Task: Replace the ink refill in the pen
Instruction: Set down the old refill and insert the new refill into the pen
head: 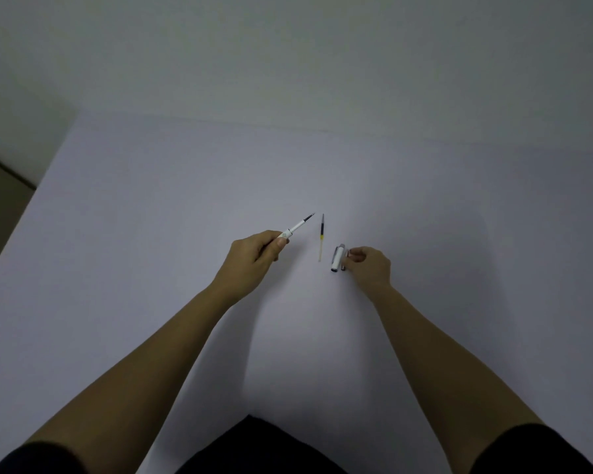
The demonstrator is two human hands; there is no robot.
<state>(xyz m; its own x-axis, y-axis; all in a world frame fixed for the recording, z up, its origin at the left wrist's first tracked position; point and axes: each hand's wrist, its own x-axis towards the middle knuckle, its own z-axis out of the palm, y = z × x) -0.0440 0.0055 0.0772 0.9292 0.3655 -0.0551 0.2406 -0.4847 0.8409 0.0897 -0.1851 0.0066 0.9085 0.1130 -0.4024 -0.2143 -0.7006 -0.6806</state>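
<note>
My left hand [254, 256] grips a white pen [297, 228] whose dark tip points up and to the right, away from me. A loose ink refill [321, 236], dark at the far end and yellowish near me, lies on the table between my hands. The white pen cap [337, 258] with a metal clip lies just right of the refill. My right hand [368, 266] rests beside the cap with its fingertips pinched close to the clip; whether they touch or hold the cap is unclear.
The white table [151, 217] reaches to a pale wall at the back. Its left edge runs diagonally, with dark floor [0, 206] beyond. My dark clothing shows at the bottom of the view.
</note>
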